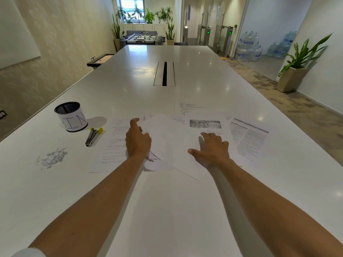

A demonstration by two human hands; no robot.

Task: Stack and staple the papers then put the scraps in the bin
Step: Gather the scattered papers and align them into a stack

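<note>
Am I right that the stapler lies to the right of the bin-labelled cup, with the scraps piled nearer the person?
Not quite. In the head view the stapler lies just in front of the cup, on its near side, not to its right. The scraps are indeed piled nearer the person.

I see a glossy white table [185, 210], matt paper sheets [165, 138], shiny metal stapler [92, 138], black mesh bin [71, 116], paper-labelled

White desk [167, 210]; black mesh bin [70, 116] with white label; silver stapler [93, 137], seemingly yellow-tipped; whitish-grey scraps [52, 158].
</note>
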